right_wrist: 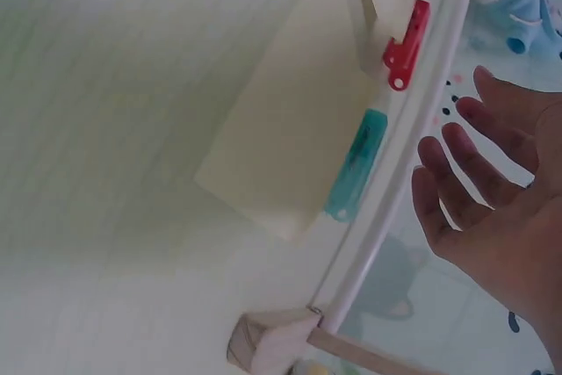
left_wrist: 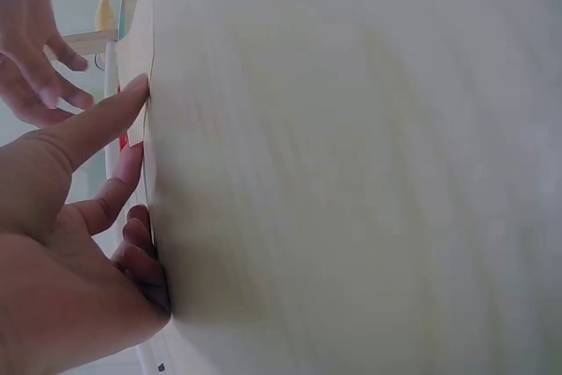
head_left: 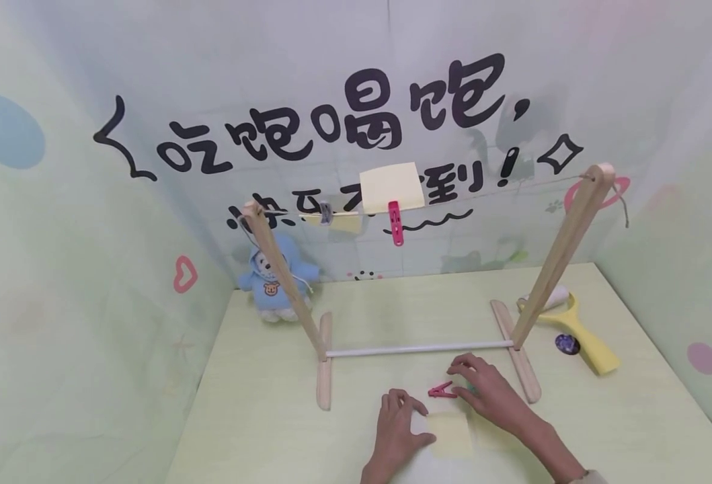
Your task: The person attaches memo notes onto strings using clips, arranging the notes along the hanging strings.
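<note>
A pale yellow paper sheet [head_left: 451,435] lies on the table, and my left hand [head_left: 394,431] rests at its left side. In the left wrist view the thumb [left_wrist: 105,118] and index finger of that hand touch the paper's edge, spread apart. My right hand [head_left: 490,395] hovers with loosely bent fingers beside a pink clothespin [head_left: 442,390]; nothing is in its grasp. From the right wrist view, a teal clothespin [right_wrist: 358,166] lies at the edge of another pale sheet [right_wrist: 285,111], below the red-pink one [right_wrist: 407,46].
Behind the hands stands a wooden rack with a left post [head_left: 286,279], a right post [head_left: 561,259] and a white crossbar [head_left: 419,349]. On its string, clothespins hold one upright paper [head_left: 392,187] and another sheet [head_left: 346,222]. A plush toy [head_left: 275,286] and a yellow-handled roller [head_left: 598,346] flank it.
</note>
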`<action>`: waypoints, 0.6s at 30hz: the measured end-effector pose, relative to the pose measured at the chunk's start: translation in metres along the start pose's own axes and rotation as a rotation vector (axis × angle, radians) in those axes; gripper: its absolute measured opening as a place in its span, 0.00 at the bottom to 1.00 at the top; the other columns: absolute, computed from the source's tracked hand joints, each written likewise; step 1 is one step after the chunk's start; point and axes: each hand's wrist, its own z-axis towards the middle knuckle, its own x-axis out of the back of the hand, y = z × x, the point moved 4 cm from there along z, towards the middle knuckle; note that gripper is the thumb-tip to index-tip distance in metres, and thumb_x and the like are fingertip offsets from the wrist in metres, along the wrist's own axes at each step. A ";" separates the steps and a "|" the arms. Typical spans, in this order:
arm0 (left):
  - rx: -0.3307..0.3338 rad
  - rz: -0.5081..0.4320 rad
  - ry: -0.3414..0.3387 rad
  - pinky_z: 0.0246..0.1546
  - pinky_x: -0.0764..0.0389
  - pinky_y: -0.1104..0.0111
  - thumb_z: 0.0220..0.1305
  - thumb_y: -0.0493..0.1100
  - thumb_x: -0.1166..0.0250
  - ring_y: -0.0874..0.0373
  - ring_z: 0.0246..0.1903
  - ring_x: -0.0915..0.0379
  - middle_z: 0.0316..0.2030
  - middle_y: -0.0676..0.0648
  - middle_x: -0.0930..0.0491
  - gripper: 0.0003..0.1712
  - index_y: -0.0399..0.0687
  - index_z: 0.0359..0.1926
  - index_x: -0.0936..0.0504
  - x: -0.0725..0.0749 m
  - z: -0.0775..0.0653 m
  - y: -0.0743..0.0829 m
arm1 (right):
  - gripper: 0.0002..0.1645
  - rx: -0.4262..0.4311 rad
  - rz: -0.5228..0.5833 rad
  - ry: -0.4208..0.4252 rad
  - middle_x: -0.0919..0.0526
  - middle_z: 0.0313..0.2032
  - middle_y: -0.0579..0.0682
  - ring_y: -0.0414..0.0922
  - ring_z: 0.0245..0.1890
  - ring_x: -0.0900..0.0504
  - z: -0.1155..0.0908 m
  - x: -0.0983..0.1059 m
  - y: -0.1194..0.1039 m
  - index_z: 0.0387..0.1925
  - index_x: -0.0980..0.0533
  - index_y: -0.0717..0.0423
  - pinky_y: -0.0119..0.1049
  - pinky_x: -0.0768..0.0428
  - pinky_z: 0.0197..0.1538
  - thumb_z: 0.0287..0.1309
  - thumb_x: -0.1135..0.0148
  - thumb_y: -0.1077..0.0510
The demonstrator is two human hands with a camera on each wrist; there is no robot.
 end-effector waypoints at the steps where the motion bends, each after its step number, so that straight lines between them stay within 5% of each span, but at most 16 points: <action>1: 0.009 -0.002 -0.015 0.48 0.28 0.65 0.47 0.51 0.11 0.61 0.48 0.42 0.48 0.55 0.36 0.24 0.57 0.41 0.16 0.002 0.000 0.002 | 0.23 0.005 -0.019 -0.001 0.16 0.49 0.50 0.49 0.43 0.16 0.000 -0.004 -0.002 0.46 0.14 0.54 0.44 0.18 0.41 0.47 0.13 0.65; 8: 0.074 -0.036 -0.084 0.50 0.28 0.66 0.50 0.49 0.12 0.63 0.48 0.43 0.48 0.57 0.37 0.20 0.55 0.38 0.14 0.011 0.000 0.009 | 0.24 0.018 -0.059 -0.011 0.16 0.48 0.48 0.48 0.44 0.18 -0.002 -0.022 -0.005 0.46 0.14 0.52 0.43 0.21 0.41 0.46 0.12 0.62; 18: 0.014 -0.014 -0.025 0.49 0.28 0.65 0.52 0.49 0.14 0.61 0.48 0.42 0.47 0.57 0.36 0.17 0.54 0.38 0.13 0.011 0.000 0.007 | 0.24 0.003 -0.071 -0.044 0.17 0.48 0.49 0.50 0.46 0.19 -0.005 -0.029 -0.003 0.44 0.14 0.53 0.43 0.21 0.41 0.43 0.12 0.63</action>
